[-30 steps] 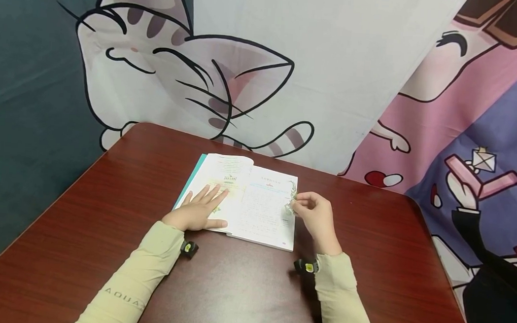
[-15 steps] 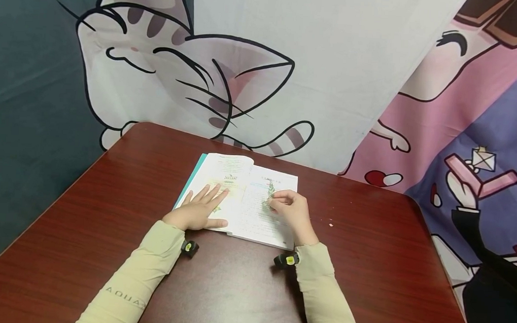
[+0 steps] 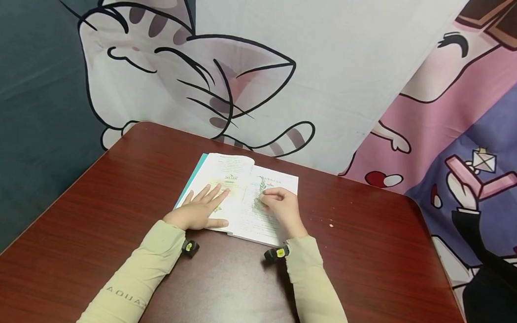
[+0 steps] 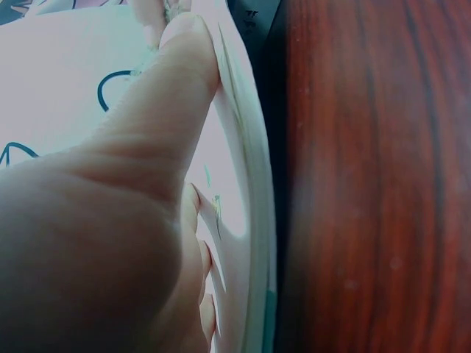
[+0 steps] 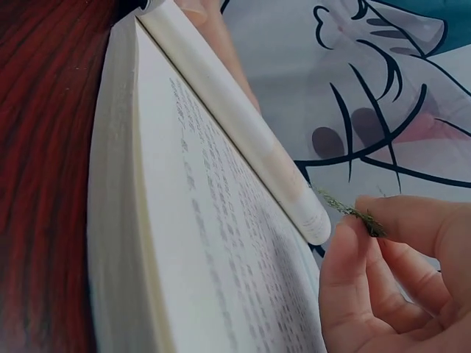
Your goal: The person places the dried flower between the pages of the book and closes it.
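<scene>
An open book [image 3: 254, 225] lies on the table, its teal cover showing along the left edge. My left hand [image 3: 196, 214] rests flat on the left page with fingers spread; in the left wrist view its thumb [image 4: 165, 95] lies along the page. Over the right page, my right hand [image 3: 283, 210] pinches a small green leafy sprig [image 3: 262, 189] between thumb and fingertips. The right wrist view shows that sprig [image 5: 360, 215] gripped by thumb and forefinger, beside the curved-up left pages [image 5: 243, 121]. Part of the sprig is hidden by the fingers.
The dark red wooden table [image 3: 367, 267] surrounds the book. Tiny pale scraps [image 3: 331, 225] lie on it to the right. Behind stands a cloth backdrop [image 3: 348, 78] with cartoon figures. A dark object [image 3: 494, 304] is at the right edge.
My right hand has moved left with the sprig, from the book's right edge to over the right page. Small scraps on the table have come into sight. The left hand stays put.
</scene>
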A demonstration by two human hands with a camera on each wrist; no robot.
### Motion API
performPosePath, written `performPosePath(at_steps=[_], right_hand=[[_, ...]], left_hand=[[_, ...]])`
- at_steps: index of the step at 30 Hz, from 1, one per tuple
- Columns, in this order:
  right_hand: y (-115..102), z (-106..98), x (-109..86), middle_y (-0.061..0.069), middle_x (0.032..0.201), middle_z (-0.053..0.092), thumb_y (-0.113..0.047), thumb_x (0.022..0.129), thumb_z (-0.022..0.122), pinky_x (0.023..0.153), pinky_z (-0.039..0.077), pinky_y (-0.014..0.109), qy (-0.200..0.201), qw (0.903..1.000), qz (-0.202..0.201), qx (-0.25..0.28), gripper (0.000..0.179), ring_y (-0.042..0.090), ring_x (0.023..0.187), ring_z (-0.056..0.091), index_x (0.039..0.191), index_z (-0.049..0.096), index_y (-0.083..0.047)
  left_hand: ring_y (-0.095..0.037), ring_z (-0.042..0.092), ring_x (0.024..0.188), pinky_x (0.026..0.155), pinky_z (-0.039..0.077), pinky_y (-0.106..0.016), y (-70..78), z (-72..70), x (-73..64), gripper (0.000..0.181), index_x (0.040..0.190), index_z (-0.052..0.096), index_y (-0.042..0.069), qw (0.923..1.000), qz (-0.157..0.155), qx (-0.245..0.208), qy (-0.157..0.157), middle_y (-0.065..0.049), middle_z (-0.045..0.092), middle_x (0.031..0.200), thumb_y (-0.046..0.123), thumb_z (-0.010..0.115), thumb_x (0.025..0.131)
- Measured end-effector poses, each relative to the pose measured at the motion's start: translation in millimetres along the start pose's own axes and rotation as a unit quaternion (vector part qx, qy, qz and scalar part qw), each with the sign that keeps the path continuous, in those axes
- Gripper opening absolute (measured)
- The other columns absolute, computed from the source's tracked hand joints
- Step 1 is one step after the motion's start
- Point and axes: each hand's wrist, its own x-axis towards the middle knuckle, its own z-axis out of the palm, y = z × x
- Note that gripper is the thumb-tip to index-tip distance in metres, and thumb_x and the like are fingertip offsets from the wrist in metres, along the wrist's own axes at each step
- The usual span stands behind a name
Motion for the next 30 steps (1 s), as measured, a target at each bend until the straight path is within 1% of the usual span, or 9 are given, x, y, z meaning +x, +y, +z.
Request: performPosePath(at_steps=[7, 11, 13, 15, 19, 24, 30], right_hand=[[-2, 9, 6.2, 0.007, 0.083, 0.072, -0.003, 0.085, 0.079, 0.066, 0.060, 0.027, 0.001, 0.9992, 0.026, 0.030, 0.012, 0.011, 0.068, 0.068, 0.095, 0.073, 0.000], [-1, 12, 10.1, 0.009, 0.083, 0.072, -0.001, 0.085, 0.078, 0.067, 0.060, 0.028, -0.005, 0.9983, 0.041, 0.042, 0.012, 0.013, 0.068, 0.069, 0.095, 0.072, 0.001], [-1, 12, 11.6, 0.009, 0.083, 0.072, 0.000, 0.086, 0.078, 0.067, 0.060, 0.028, -0.009, 0.9979, 0.047, 0.044, 0.011, 0.013, 0.069, 0.069, 0.095, 0.071, 0.002], [-1, 13, 12.8, 0.010, 0.084, 0.072, 0.000, 0.086, 0.077, 0.066, 0.060, 0.027, -0.013, 0.9980, 0.048, 0.039, 0.011, 0.013, 0.068, 0.069, 0.095, 0.071, 0.002], [-2, 15, 15.0, 0.012, 0.085, 0.073, 0.000, 0.086, 0.078, 0.064, 0.060, 0.025, -0.020, 0.9985, 0.048, 0.018, 0.010, 0.012, 0.062, 0.069, 0.093, 0.071, 0.002], [-1, 18, 17.9, 0.013, 0.083, 0.073, 0.001, 0.085, 0.077, 0.061, 0.059, 0.025, -0.021, 0.9985, 0.050, -0.007, 0.010, 0.010, 0.055, 0.066, 0.091, 0.070, 0.003], [-5, 19, 15.5, 0.011, 0.081, 0.072, -0.004, 0.086, 0.079, 0.062, 0.060, 0.027, -0.021, 0.9971, 0.041, -0.061, 0.010, 0.013, 0.055, 0.067, 0.090, 0.071, -0.001]], left_hand=[[-0.033, -0.010, 0.155, 0.118, -0.006, -0.065, 1.2, -0.3, 0.6, 0.094, 0.165, 0.008, 0.024, 1.0000, -0.001, -0.001, -0.002, -0.008, 0.000, 0.171, 0.066, 0.055, 0.095], [-0.035, -0.008, 0.155, 0.118, -0.005, -0.066, 1.5, -0.6, 0.7, 0.094, 0.165, 0.008, 0.025, 1.0000, 0.002, -0.001, -0.002, -0.009, 0.000, 0.171, 0.068, 0.054, 0.094], [-0.036, -0.008, 0.155, 0.118, -0.004, -0.067, 1.6, -0.4, 0.5, 0.095, 0.165, 0.009, 0.023, 1.0000, 0.005, 0.000, 0.001, -0.010, 0.001, 0.171, 0.067, 0.055, 0.094], [-0.035, -0.008, 0.155, 0.118, -0.004, -0.066, 1.5, -0.1, 0.9, 0.094, 0.165, 0.008, 0.023, 1.0000, 0.001, 0.004, -0.001, -0.009, 0.001, 0.171, 0.065, 0.056, 0.095], [-0.037, -0.007, 0.155, 0.117, -0.003, -0.068, 3.8, -2.8, -0.9, 0.094, 0.165, 0.009, 0.021, 1.0000, 0.000, 0.002, -0.002, -0.012, 0.002, 0.170, 0.064, 0.057, 0.096], [-0.038, -0.006, 0.155, 0.117, -0.002, -0.068, 7.5, -6.2, -3.1, 0.094, 0.165, 0.010, 0.019, 1.0000, -0.004, 0.008, -0.003, -0.013, 0.003, 0.170, 0.062, 0.057, 0.096], [-0.038, -0.006, 0.155, 0.117, -0.003, -0.068, 10.3, -8.5, -4.7, 0.093, 0.165, 0.010, 0.020, 0.9999, -0.011, 0.010, -0.007, -0.013, 0.002, 0.170, 0.062, 0.056, 0.097]])
